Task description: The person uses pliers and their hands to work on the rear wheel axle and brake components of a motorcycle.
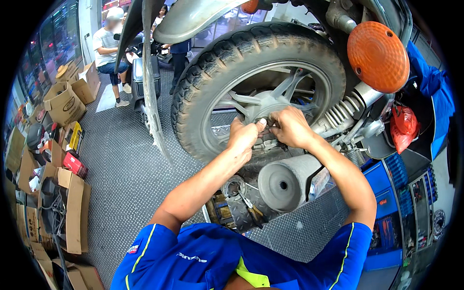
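A motorcycle's rear wheel (205, 72), with a knobbly, dusty tyre and grey cast spokes, stands in front of me. Both my hands work close together at the lower side of its hub (268, 100). My left hand (243, 137) is closed, thumb and fingers pinched beside the axle area. My right hand (293, 127) is curled in from the other side, fingertips nearly meeting the left thumb. Whatever lies between the fingers is hidden. Just below the hands sits the grey muffler (279, 186). Pliers (253, 210) with yellow-and-black handles lie beside a round metal part (234, 187).
An orange turn signal (378, 57) and a coil-spring shock absorber (339, 112) flank the wheel at right. A red plastic bag (404, 127) hangs near blue tool drawers (382, 193). Cardboard boxes (72, 208) line the left. Farther back, a person (108, 48) sits by a scooter (145, 75).
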Tool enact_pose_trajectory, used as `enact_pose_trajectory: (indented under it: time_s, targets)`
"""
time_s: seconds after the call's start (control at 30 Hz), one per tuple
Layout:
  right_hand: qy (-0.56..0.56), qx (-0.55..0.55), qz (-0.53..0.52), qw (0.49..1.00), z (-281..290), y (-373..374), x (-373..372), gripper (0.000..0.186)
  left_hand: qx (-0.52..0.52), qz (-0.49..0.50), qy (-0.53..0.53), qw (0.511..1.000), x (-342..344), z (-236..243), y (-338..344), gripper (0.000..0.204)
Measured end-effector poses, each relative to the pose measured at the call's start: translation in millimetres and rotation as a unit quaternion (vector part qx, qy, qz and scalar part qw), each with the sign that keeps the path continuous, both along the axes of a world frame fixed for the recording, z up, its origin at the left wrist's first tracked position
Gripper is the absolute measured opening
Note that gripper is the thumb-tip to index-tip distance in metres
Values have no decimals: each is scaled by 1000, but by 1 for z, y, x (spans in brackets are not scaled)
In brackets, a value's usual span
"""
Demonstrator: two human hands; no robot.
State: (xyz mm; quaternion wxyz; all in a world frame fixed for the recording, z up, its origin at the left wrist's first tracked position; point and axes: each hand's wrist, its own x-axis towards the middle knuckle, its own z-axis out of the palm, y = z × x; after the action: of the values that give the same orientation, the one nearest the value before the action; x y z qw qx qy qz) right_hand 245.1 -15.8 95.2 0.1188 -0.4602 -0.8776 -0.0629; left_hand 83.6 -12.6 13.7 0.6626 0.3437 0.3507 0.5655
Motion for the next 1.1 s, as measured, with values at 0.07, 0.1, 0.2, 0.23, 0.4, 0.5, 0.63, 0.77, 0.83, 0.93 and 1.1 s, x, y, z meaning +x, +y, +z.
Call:
enact_pose_trajectory:
  time_s: [0.07,0.1,0.2,0.23,0.4,0.5,0.63,0.77,0.83,0.93,1.1]
  targets:
    - [4,0,6,1000,-2,3,1,15,-1,0,-6,1000,0,-2,2,38]
    - [6,0,9,1000,-3,3,1,15,-1,0,-9,1000,0,-3,3,38]
    - [26,-39,-3,999,8,-4,-8,12,-18,-1,-6,1000,-1,-4,4,39]
    - [28,-44,-10,999,8,-5,-8,13,-21,0,-6,1000,-1,-3,3,39]
    - [41,-31,-3,999,4,-2,-4,17,-12,-3,-10,1000,-2,5,-3,43]
    - [58,-29,-3,998,3,-1,-5,16,-11,5,1,1000,-3,7,-5,47]
    - [95,-72,-17,993,-2,4,3,17,-17,22,4,1000,-1,10,-10,51]
    - [152,-175,-40,972,0,15,9,16,5,22,-2,1000,1,0,-3,44]
    - [171,-210,-41,962,7,13,6,15,12,19,0,1000,1,-6,3,37]
    - [225,-257,-82,936,16,4,-1,15,1,6,-8,1000,2,-2,0,31]
    - [247,-303,-128,911,16,8,4,17,-23,-26,-40,999,-1,6,-4,32]
